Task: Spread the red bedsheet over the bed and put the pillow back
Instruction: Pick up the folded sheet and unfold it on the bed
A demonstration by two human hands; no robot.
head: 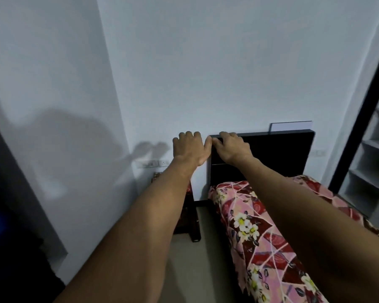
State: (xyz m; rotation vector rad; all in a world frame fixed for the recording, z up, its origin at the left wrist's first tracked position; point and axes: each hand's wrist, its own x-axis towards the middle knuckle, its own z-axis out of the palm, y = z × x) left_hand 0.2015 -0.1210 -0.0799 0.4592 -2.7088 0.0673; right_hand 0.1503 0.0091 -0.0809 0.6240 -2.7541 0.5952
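Note:
A red and pink floral bedsheet [256, 232] covers the bed and hangs down its left side. Behind it stands a black headboard [276, 156]. Both my arms reach forward at arm's length. My left hand [189, 147] is raised in front of the white wall, just left of the headboard, fingers loosely bent and holding nothing. My right hand [232, 147] lies over the headboard's top left corner, fingers curled at its edge. I see no pillow.
A dark bedside table [189, 217] stands between wall and bed, with a socket strip [151, 164] on the wall above it. Grey shelves [374, 162] rise at the right. A dark object fills the lower left. Tiled floor runs beside the bed.

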